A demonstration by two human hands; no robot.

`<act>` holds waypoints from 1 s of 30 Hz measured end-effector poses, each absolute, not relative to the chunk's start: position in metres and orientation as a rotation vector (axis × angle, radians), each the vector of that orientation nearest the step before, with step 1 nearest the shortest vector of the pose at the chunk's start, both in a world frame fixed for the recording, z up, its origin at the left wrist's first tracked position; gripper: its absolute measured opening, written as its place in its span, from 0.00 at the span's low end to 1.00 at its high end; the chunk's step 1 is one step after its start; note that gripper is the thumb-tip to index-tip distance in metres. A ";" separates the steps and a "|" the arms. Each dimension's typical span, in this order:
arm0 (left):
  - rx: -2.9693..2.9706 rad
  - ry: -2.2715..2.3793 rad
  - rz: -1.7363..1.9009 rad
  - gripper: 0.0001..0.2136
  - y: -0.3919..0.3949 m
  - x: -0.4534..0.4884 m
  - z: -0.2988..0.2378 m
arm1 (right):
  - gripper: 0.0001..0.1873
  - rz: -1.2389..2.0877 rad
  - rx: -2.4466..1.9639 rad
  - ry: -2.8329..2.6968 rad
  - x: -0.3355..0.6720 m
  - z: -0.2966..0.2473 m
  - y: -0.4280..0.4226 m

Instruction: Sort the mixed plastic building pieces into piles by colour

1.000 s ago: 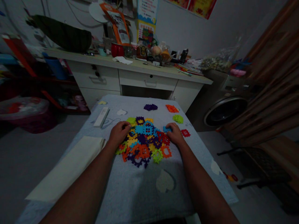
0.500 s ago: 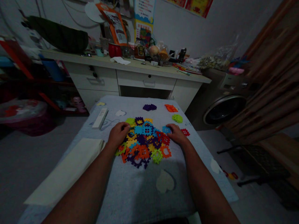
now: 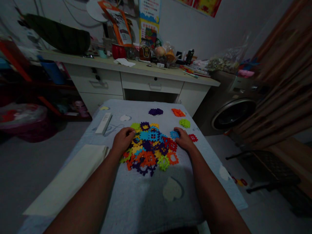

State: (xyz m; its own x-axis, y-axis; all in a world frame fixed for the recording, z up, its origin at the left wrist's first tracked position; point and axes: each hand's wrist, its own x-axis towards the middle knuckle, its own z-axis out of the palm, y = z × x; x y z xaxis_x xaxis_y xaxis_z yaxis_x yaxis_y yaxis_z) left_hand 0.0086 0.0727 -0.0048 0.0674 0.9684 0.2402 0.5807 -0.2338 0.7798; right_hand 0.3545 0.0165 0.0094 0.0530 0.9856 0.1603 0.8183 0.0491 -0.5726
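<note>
Pile of coloured interlocking pieces: middle of table, on grey cloth with pale heart patches.
Left hand: palm down on the pile's left edge, fingers curled; grip impossible to tell, open or closed.
Right hand: at the pile's right edge, fingertips touching blue piece; grip likewise impossible to tell.
Beyond the pile, set apart: purple stack, orange stack, green stack.
Red piece: just beside right hand.
White box: far left.
Cream folded sheet: near left.
Behind: white drawer unit, cluttered top; washing machine at right.
Room dim.
</note>
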 end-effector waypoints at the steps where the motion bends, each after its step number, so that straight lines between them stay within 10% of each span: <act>1: 1.865 1.538 1.045 0.16 0.073 0.009 -0.005 | 0.36 0.421 -1.813 -1.802 0.354 0.010 0.016; 30: 1.863 1.548 1.046 0.16 0.071 0.010 -0.001 | 0.39 0.362 -1.637 -1.738 0.362 -0.004 0.022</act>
State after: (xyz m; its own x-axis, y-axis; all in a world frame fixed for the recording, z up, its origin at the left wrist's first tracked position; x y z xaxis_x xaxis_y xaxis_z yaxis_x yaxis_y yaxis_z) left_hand 0.0099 0.0710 -0.0014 0.0594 0.9683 0.2425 0.5860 -0.2305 0.7768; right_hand 0.3625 0.0216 -0.0043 0.0553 0.9521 0.3009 0.7528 0.1582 -0.6390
